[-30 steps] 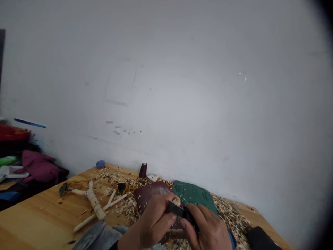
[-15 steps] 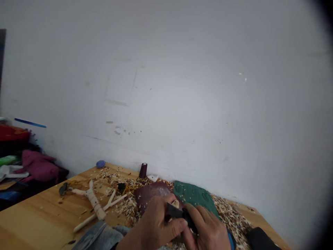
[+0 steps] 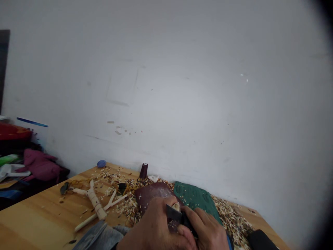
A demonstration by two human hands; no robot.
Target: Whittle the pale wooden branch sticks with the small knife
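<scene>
Shavings-strewn pine table (image 3: pixel 39 225), small pale wood carving (image 3: pixel 176 207) tight in left hand (image 3: pixel 149 225), right hand (image 3: pixel 205 231) closed on black tool (image 3: pixel 173 212).

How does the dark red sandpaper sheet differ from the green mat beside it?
The dark red sandpaper sheet looks plain, while the green mat shows raised oval shapes. The sheet lies further left, behind the left hand; the mat lies further right, behind the right hand. Both lie flat on the wooden table, with wood shavings around them.
</scene>
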